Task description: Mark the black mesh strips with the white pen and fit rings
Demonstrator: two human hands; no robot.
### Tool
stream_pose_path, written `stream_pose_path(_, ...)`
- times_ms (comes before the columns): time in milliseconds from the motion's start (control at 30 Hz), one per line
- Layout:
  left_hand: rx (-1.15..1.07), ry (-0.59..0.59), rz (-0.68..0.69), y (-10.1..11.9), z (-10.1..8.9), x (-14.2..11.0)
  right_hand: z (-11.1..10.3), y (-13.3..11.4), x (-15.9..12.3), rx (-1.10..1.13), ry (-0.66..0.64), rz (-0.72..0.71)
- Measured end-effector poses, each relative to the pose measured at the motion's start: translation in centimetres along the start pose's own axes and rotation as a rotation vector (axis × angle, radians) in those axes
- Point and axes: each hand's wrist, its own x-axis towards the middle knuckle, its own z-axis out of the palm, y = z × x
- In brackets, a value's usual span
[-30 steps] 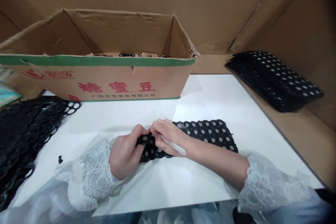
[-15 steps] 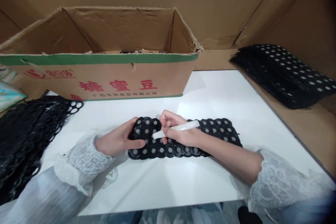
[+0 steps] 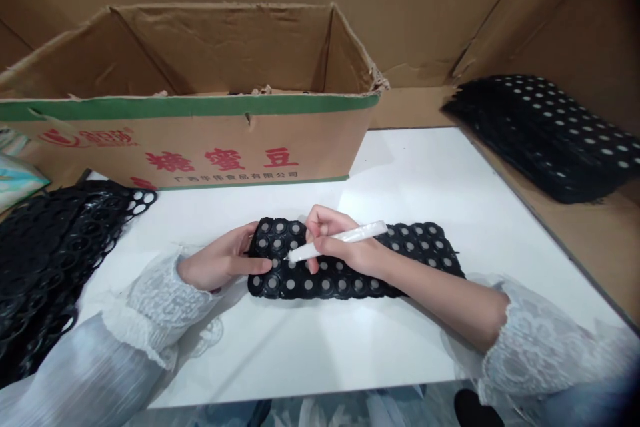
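A black rubbery strip (image 3: 333, 287) with rows of round grey discs lies flat across the white table. Its left end is gripped by my left hand (image 3: 220, 260), thumb on top, with the other fingers mostly hidden at the edge. My right hand (image 3: 345, 243) is closed around a white pen-like tool (image 3: 367, 232), which slants down to the left. The tool's thin tip is at the discs near my left thumb; I cannot tell whether it touches one. My right hand and wrist cover part of the strip's middle.
Behind the strip stands an open cardboard box (image 3: 240, 140) with a green rim band and red lettering. Black ring-patterned sheets (image 3: 55, 253) are heaped at the left. At the back right lies a stack of black dotted sheets (image 3: 555, 140). Cardboard walls (image 3: 410, 13) enclose the table (image 3: 300, 353).
My left thumb has drawn back slightly to the left on the strip. The tool tip has shifted a little left, still among the discs. The whole view has tilted slightly.
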Motion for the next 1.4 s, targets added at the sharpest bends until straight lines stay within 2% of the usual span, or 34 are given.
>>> stream_pose_path(167, 0.001, 0.004, 0.007, 0.0, -0.1, 0.0, 0.4, -0.1, 0.0, -0.073, 0.033, 0.038)
stream_pose_path(333, -0.036, 0.016, -0.011, 0.1, 0.1, 0.0, 0.5, -0.1, 0.1, -0.042, 0.133, -0.009)
stream_pose_path(500, -0.048, 0.076, -0.041, -0.2, 0.1, -0.1, 0.7, -0.1, 0.1, -0.060, 0.163, 0.004)
stream_pose_path(767, 0.151, 0.225, 0.017, -0.3, 0.3, -0.1, 0.7, 0.1, 0.0, -0.067, 0.145, -0.014)
stream_pose_path(900, 0.317, 0.313, 0.089, -0.9, 1.0, -0.3, 1.4, 0.4, 0.0, -0.268, 0.161, 0.025)
stream_pose_path(1033, 0.493, 0.409, 0.129, -1.4, 1.5, -0.5, 1.9, 0.7, 0.3, -0.566, 0.234, -0.063)
stream_pose_path(1067, 0.497, 0.424, 0.134, -1.4, 1.5, -0.5, 1.8, 0.7, 0.4, -0.557, 0.258, -0.067)
stream_pose_path(1133, 0.446, 0.411, 0.136, -1.1, 1.2, -0.4, 1.2, 0.9, 0.6, -0.398, 0.258, -0.040)
stream_pose_path(1200, 0.349, 0.347, 0.108, -0.8, 0.7, -0.2, 0.4, 1.0, 0.8, -0.164, 0.240, -0.040)
stream_pose_path(1267, 0.252, 0.257, 0.060, -0.5, 0.1, 0.0, -0.3, 0.9, 0.9, -0.031, 0.301, -0.080)
stream_pose_path(1333, 0.188, 0.205, 0.035, -0.4, -0.2, 0.0, -0.5, 0.7, 0.9, -0.018, 0.366, -0.091)
stream_pose_path(1400, 0.189, 0.217, 0.054, -0.3, -0.3, 0.1, -0.3, 0.5, 0.7, -0.045, 0.356, -0.077)
